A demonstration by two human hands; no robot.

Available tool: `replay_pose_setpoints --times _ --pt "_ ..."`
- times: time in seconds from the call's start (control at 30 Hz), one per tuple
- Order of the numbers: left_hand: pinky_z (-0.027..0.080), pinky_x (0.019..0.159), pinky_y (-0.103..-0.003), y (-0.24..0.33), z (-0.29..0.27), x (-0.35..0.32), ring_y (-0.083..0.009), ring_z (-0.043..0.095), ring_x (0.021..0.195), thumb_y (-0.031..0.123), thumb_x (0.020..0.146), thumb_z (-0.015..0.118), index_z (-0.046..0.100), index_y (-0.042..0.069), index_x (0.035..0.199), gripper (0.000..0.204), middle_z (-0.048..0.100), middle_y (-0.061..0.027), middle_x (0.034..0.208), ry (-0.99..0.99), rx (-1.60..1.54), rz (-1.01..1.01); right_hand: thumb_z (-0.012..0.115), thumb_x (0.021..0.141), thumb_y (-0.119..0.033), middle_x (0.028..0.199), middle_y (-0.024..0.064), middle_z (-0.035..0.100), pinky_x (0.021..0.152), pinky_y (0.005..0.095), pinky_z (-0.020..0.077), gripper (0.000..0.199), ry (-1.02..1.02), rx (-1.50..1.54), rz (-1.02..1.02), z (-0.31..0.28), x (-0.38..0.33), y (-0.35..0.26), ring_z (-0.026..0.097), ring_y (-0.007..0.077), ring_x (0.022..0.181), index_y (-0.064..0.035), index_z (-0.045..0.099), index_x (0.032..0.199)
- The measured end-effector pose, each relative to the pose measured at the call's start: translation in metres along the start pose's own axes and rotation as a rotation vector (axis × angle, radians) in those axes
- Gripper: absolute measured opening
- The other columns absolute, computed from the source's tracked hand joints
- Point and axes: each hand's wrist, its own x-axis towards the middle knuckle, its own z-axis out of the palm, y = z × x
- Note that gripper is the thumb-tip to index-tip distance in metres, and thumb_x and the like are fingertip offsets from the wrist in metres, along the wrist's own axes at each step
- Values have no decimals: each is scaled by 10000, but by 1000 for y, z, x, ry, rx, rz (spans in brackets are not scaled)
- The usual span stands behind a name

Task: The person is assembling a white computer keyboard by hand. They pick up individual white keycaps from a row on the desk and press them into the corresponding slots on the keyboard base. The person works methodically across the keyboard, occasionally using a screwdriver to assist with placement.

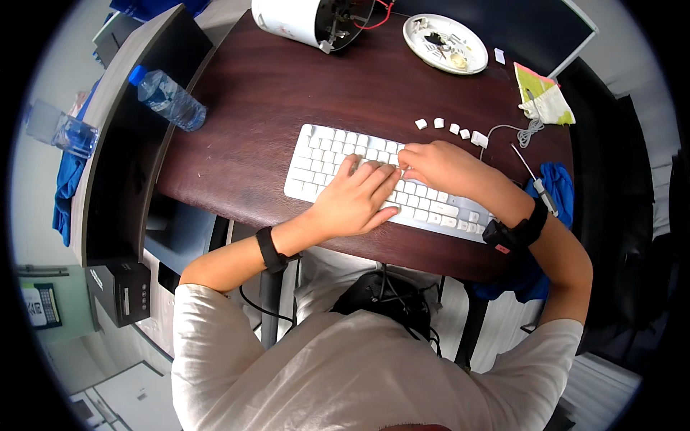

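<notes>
A white keyboard lies at a slant near the front edge of the dark wooden desk. My left hand rests on its middle keys, fingers stretched out and slightly apart. Close beside it, my right hand reaches over the keyboard's upper rows with thumb and fingers pinched together. What is between those fingertips, if anything, is hidden. Behind the keyboard several loose white keycaps sit in a rough row, the rightmost one larger. A thin grey cable lies coiled to their right.
A water bottle with a blue cap lies at the left. At the back are a white cylinder, a round white dish holding small bits, and a monitor. To the right are a screwdriver, a green-and-white packet and blue cloth.
</notes>
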Motion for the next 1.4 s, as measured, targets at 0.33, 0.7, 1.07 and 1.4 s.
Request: replay_pose_setpoints --times 0.33,0.7,1.07,1.4 --pt "359 1006 -469 0 -4 1 -281 528 1102 325 915 589 575 -23 1299 519 567 -136 1261 -22 -25 3 649 857 -85 870 107 562 605 421 493 131 129 -94 -115 12 0 6 609 321 674 -41 590 966" --pt "338 1003 -528 2 0 1 -301 507 1115 331 914 591 584 -27 1272 506 549 -145 1197 -55 14 -7 598 819 -75 857 92 595 611 377 547 46 59 -279 -179 7 3 -7 665 264 723 -34 583 836" --pt "337 1003 -516 2 2 4 -279 509 1067 339 912 602 578 -25 1291 527 550 -132 1200 -60 46 4 598 836 -111 883 46 590 637 353 556 77 56 -391 -293 11 5 12 670 218 813 -67 568 892" --pt "334 1000 -507 1 2 6 -271 506 1102 355 909 607 631 -20 1234 496 550 -100 1162 -97 94 47 591 850 -102 878 60 600 640 373 555 76 29 -393 -266 14 5 9 675 241 812 -61 584 913"
